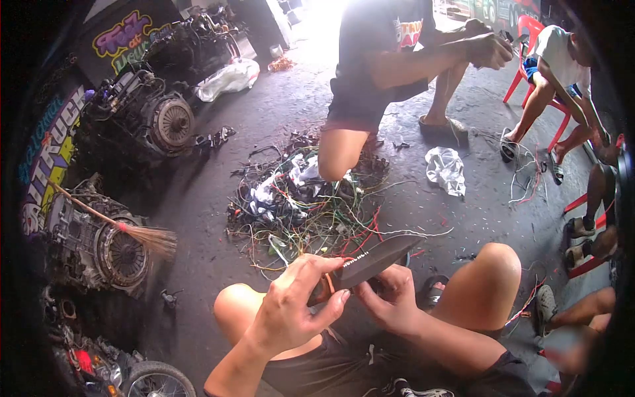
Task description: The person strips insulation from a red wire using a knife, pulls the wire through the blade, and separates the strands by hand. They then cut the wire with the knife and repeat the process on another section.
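Observation:
A knife (pixel 378 260) with a broad dark blade points up and to the right in front of me. My left hand (pixel 291 301) is closed on its handle end, thumb and index finger at the base of the blade. My right hand (pixel 393 298) is just below the blade with its fingers curled together; the blade hides part of them, and I cannot make out what they grip. Beyond both hands a tangled heap of wires (pixel 311 198) lies on the floor, in several colours and mixed with white plastic.
A person (pixel 380 73) kneels beyond the heap, hands raised together. Another person (pixel 555 59) sits on a red chair (pixel 528 30) at the right. A crumpled plastic bag (pixel 446 171) lies on the floor. Machine parts (pixel 122 251) and a broom (pixel 149 239) are at the left.

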The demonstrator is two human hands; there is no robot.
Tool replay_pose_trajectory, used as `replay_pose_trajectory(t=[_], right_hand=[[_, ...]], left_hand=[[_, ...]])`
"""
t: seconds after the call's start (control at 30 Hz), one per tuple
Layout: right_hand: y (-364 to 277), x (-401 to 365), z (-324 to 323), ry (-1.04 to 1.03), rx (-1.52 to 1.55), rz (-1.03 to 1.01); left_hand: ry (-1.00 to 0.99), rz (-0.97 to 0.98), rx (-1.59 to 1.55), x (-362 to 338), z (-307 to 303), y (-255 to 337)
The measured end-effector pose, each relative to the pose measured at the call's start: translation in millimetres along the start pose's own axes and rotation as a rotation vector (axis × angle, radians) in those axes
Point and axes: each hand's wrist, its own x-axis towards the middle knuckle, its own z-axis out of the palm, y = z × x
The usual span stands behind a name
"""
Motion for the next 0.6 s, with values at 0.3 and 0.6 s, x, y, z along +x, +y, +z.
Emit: replay_pose_trajectory(t=[0.3,0.6], right_hand=[[-8.6,5.5,2.6,-0.055,0.007,0.023],[-26.1,6.9,-23.6,0.046,0.082,0.123]], left_hand=[[-0.005,-0.277,-0.41,-18.1,7.7,-18.8],[0.569,-0.395,-0.958,-25.5,-27.0,-72.9]])
